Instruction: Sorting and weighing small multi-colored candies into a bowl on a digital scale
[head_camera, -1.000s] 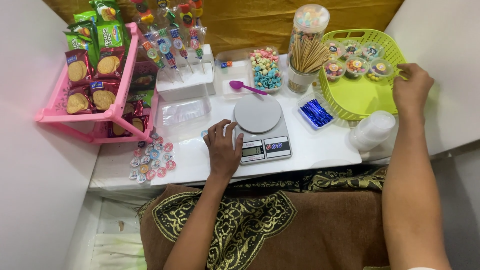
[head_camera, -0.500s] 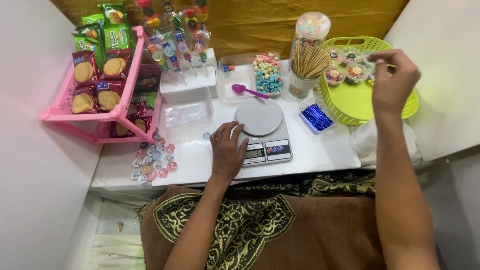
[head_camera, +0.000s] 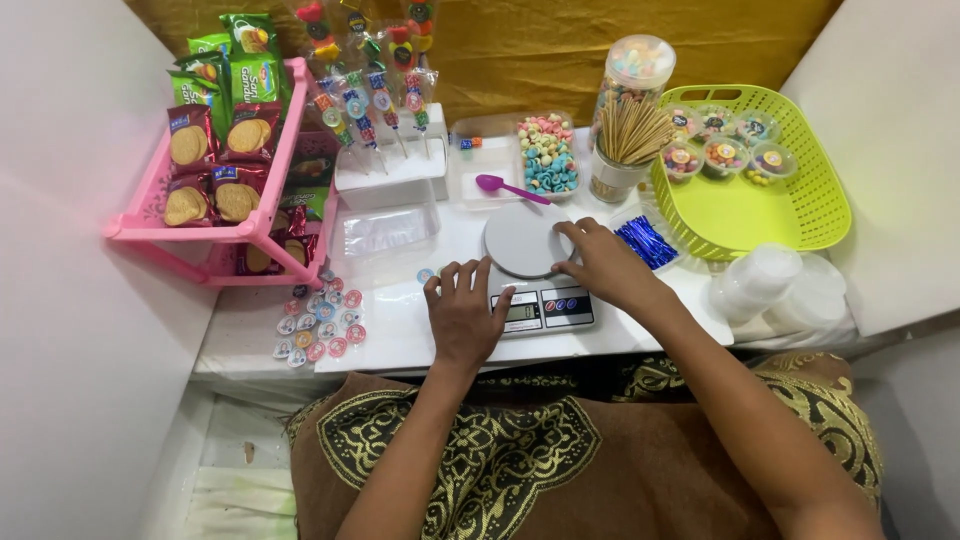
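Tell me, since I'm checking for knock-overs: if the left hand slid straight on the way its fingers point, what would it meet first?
Probably the round grey platform of the kitchen scale; the left hand points up and slightly right, fingertips near its edge.

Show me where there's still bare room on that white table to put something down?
Bare table lies between the stickers and left hand. The green basket has open floor below its cups. Around the scale, candy tray and sticks it is crowded.
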